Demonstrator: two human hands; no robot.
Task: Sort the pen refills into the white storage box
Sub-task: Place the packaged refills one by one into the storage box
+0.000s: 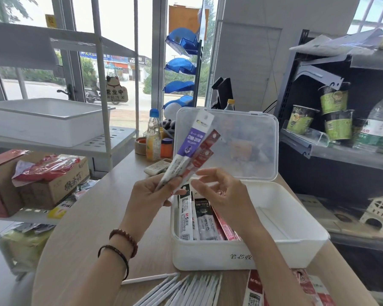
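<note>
On a shelf at the far left sits a white tray (47, 120), with a cardboard box (42, 184) of red packets below it. On the wooden table (86, 228), a drink bottle (153, 140) stands at the far edge. Above the table's middle the left hand (150, 193), bead bracelets (124, 239) on its wrist, grips the lower ends of a fan of packaged pen refills (191, 142), one purple and two red, pointing up and away. The right hand (221, 193) hovers just beside them with fingers loosely curled; whether thumb and forefinger touch the packets I cannot tell. Below both hands the white storage box (296, 241) sits on the table's right half, its clear lid (241, 138) standing open; more refill packets (199, 219) lie in its left compartment. Loose white refills (186, 288) and red packets (274, 290) lie along the near edge. Green noodle cups (336, 115) fill a shelf at the far right
</note>
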